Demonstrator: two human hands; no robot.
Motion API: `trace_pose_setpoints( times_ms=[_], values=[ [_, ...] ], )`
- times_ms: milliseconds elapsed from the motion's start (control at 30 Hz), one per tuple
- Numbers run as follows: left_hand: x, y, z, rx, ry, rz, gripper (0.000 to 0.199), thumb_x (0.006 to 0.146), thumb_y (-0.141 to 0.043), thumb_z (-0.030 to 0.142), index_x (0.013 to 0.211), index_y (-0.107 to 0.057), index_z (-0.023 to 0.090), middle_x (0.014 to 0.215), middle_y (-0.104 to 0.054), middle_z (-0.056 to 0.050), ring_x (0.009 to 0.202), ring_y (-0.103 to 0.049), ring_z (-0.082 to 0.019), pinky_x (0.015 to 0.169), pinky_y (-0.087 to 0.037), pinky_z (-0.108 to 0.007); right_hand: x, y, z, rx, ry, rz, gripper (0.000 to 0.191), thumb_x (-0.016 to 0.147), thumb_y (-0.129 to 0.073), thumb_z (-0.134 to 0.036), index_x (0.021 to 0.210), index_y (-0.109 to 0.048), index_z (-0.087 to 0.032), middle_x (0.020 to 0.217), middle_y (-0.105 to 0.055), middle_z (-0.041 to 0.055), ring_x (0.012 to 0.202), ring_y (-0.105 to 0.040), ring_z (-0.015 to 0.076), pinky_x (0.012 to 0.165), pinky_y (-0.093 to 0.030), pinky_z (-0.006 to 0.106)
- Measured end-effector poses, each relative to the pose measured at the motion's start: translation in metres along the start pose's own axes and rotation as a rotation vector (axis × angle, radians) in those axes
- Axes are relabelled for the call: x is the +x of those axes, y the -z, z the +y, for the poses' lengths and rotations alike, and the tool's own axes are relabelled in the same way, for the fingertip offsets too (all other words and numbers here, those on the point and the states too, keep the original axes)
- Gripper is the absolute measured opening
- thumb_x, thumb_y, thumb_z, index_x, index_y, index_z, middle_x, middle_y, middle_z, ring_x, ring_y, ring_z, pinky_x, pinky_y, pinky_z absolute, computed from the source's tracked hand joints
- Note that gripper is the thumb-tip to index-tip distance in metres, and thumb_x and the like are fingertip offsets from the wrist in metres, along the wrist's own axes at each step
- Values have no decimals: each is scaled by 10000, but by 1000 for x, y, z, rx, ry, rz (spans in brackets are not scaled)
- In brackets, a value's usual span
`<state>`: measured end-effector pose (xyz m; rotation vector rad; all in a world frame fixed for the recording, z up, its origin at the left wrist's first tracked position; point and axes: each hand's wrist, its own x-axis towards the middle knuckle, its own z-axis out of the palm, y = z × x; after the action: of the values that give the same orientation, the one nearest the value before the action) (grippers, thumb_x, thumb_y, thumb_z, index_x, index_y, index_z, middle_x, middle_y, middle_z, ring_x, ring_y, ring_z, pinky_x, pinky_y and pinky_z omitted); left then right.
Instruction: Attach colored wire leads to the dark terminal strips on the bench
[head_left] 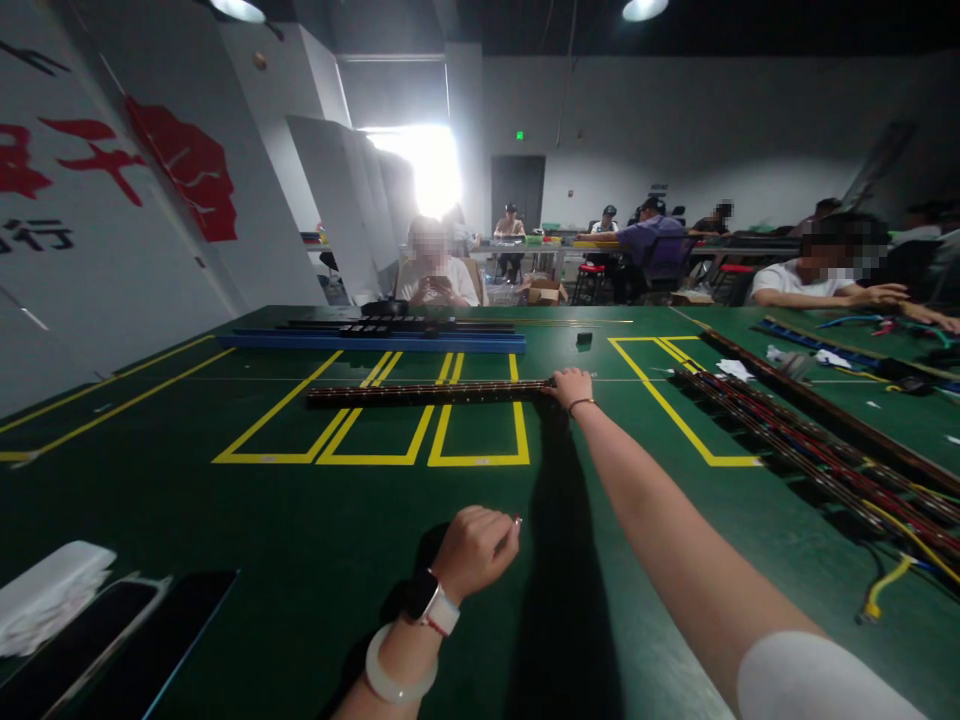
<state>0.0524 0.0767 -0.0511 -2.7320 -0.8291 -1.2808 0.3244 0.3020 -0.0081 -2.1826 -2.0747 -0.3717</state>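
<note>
A long, narrow dark strip (427,394) with small bright dots along it lies across the yellow-taped outlines on the green table. My right hand (571,386) is stretched forward with its fingers closed around the strip's right end. Nearer to me, my left hand (478,550) rests curled above the table, wearing a watch and a pale bangle. A tiny reddish-white spot (517,521) shows at its fingertips, too small to name. Behind the strip sits a long blue tray (375,342) with dark pieces on top.
Bundles of dark strips with coloured wires (810,450) lie on the right. White tissues (56,590) and dark flat devices (184,640) are at the near left. A small black block (584,340) stands beyond my right hand. People sit at the far side and right.
</note>
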Motion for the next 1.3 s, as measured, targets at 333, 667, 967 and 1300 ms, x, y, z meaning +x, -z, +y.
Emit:
trace_pose_setpoints(
  times_ms=[333, 667, 967, 1300],
  values=[
    [0, 0, -1, -8, 9, -34, 271, 876, -457, 146, 607, -490, 132, 551, -472, 12, 505, -418, -89, 534, -275, -266, -62, -4, 74, 124, -56, 203, 426, 940, -332, -475, 1228, -523, -227, 1279, -468, 87, 1140, -417, 228, 951, -274, 352],
    [4, -4, -1, -46, 30, -89, 265, 891, -443, 172, 646, -535, 132, 581, -515, 5, 527, -458, -93, 543, -314, -254, -206, 31, 271, -171, -616, 226, 445, 792, -608, -374, 1152, -567, -116, 1119, -522, 214, 1062, -450, 335, 856, -314, 434],
    [1, 2, 2, -49, 52, -102, 293, 905, -419, 189, 649, -546, 125, 575, -519, 1, 516, -463, -82, 529, -325, -236, -203, 19, 296, 18, -815, 55, 525, 761, -589, -489, 1132, -604, -119, 1116, -544, 222, 1054, -499, 373, 833, -392, 472],
    [1, 4, 5, -26, 61, -67, 291, 898, -431, 177, 626, -523, 128, 558, -499, 9, 505, -444, -79, 529, -296, -238, -204, 42, 265, -43, -666, 167, 348, 723, -577, -423, 940, -652, -162, 1055, -547, 178, 1006, -495, 344, 717, -404, 393]
  ],
)
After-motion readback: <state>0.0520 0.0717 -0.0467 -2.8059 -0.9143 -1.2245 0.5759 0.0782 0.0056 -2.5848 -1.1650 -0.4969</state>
